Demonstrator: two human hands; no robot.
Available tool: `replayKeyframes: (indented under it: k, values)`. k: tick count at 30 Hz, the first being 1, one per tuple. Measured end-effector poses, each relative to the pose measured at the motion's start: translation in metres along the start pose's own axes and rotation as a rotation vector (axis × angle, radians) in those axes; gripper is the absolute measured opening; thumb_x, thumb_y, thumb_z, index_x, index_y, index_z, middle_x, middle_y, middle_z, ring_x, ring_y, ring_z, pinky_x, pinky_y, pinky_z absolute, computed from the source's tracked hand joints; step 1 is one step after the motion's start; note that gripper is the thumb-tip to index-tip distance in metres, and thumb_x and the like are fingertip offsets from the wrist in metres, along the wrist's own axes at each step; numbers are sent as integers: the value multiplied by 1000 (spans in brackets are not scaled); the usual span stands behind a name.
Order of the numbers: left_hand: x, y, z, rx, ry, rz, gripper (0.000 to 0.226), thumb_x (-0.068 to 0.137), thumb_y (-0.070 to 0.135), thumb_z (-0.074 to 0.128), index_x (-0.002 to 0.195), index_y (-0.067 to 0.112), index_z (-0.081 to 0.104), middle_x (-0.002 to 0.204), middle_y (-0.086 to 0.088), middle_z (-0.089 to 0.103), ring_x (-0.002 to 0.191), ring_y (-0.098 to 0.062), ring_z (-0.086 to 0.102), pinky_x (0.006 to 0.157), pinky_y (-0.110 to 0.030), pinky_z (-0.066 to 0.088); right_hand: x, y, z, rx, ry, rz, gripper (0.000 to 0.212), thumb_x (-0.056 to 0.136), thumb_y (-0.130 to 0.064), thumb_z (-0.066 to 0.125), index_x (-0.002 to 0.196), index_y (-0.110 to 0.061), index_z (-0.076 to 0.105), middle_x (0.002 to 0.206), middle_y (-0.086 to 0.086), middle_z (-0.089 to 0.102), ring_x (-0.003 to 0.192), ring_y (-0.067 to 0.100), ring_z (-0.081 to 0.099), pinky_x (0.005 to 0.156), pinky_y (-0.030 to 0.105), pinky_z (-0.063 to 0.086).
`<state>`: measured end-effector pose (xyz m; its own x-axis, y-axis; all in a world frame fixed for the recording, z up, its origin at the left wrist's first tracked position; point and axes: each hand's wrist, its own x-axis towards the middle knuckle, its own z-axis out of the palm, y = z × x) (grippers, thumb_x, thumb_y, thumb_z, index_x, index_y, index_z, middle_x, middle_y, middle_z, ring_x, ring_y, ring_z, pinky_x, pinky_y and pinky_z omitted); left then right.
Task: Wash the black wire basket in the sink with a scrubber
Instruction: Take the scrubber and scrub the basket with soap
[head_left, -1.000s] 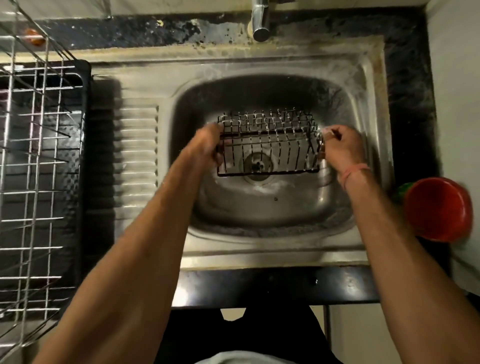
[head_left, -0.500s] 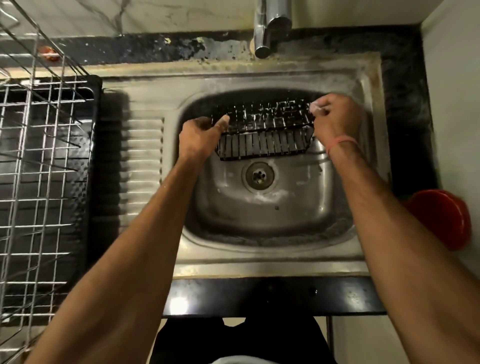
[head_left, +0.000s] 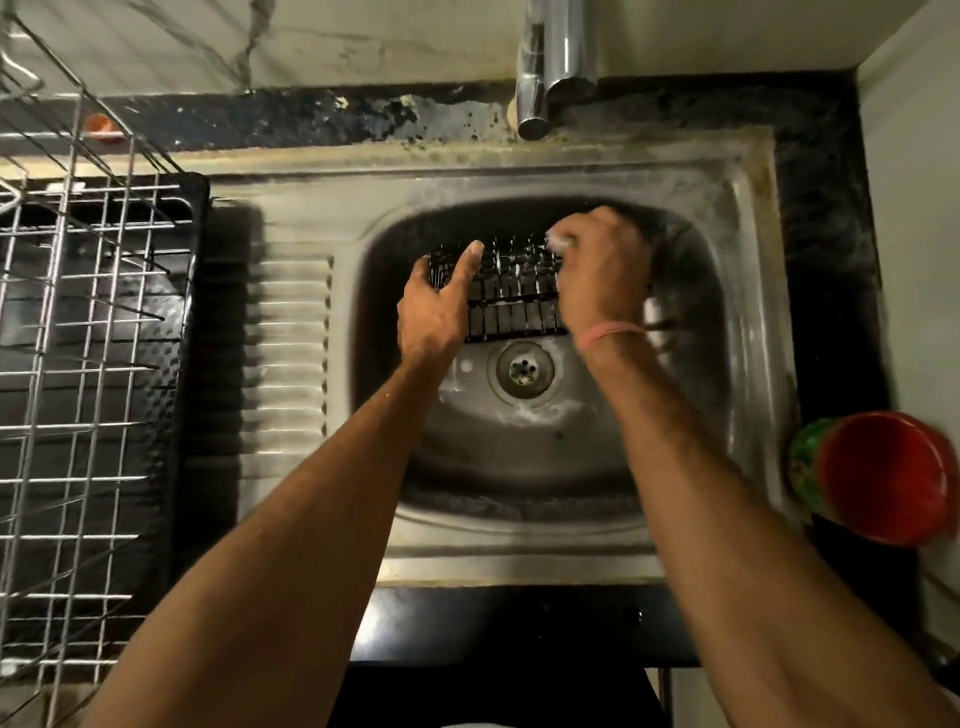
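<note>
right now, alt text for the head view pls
A person's left hand grips a black wire basket over a steel sink while the right hand rubs a soapy scrubber on its top edge. A wire dish rack stands left, a red bowl right.

Both hands on sink-held basket (head_left: 511, 296)
</note>
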<state>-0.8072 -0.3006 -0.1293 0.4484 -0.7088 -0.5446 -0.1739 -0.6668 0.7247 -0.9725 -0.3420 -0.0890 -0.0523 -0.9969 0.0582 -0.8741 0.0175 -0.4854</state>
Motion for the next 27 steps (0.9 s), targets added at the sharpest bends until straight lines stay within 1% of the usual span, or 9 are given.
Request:
replayKeyframes:
  k: [4, 8, 12, 15, 18, 21, 23, 24, 27]
  values:
    - [2, -1, 1, 27, -8, 35, 107, 86, 90, 55, 168, 23, 33, 166, -8, 47, 151, -27, 46, 124, -46, 40, -23, -41, 21, 22, -78, -193, 25, 92, 0, 71, 110, -15, 79, 100, 3, 66, 97, 21, 57, 77, 29, 50]
    - [2, 1, 2, 52, 15, 31, 103, 89, 89, 51, 167, 24, 34, 164, -9, 49, 151, -29, 46, 126, -48, 37, -18, -21, 8, -49, -162, -357, 24, 94, 0, 68, 109, -16, 78, 99, 1, 63, 93, 17, 51, 78, 31, 50]
    - [-1, 1, 1, 6, 18, 17, 100, 93, 85, 49, 169, 22, 30, 169, -9, 41, 155, -29, 40, 128, -49, 32, 7, 38, -23, -107, -77, -161, 33, 86, 10, 71, 104, -16, 80, 104, 5, 68, 98, 22, 61, 83, 22, 44]
    - [-4, 3, 2, 6, 25, 25, 94, 97, 83, 45, 168, 22, 32, 168, -7, 44, 154, -26, 42, 125, -44, 32, 14, 48, -30, -101, 19, 29, 31, 86, 7, 73, 100, -19, 81, 103, 4, 70, 98, 23, 65, 86, 29, 54]
    - [-4, 3, 3, 9, 43, 32, 86, 102, 79, 40, 167, 22, 35, 166, -7, 47, 153, -25, 43, 122, -39, 33, 0, 3, -4, -15, -9, -52, 34, 82, 10, 73, 99, -18, 81, 102, 5, 71, 95, 24, 65, 79, 26, 47]
    - [-5, -1, 1, 21, 46, 64, 77, 102, 81, 32, 154, 29, 53, 148, -3, 65, 139, -24, 57, 118, -35, 39, -23, -51, 27, 38, -128, -254, 25, 90, 2, 68, 102, -16, 80, 101, 4, 69, 97, 23, 60, 78, 27, 43]
    - [-4, -4, -1, -21, 46, 101, 65, 105, 78, 24, 131, 35, 65, 125, 4, 73, 120, -18, 66, 113, -45, 50, -29, -66, 34, 50, -163, -324, 17, 95, -5, 67, 101, -15, 79, 99, 4, 68, 97, 22, 58, 77, 28, 44]
    - [-4, -5, -1, -39, 48, 110, 64, 108, 74, 21, 132, 34, 66, 127, 3, 72, 122, -19, 66, 112, -48, 50, -27, -65, 33, 39, -177, -364, 17, 95, -4, 67, 102, -15, 79, 99, 3, 67, 97, 21, 58, 78, 30, 48]
    - [0, -6, -1, -24, 33, 75, 73, 110, 70, 17, 160, 26, 49, 160, -5, 54, 149, -27, 48, 125, -46, 38, -13, -42, 21, -11, -215, -449, 25, 94, 2, 67, 107, -15, 78, 105, 2, 67, 103, 19, 57, 87, 30, 52]
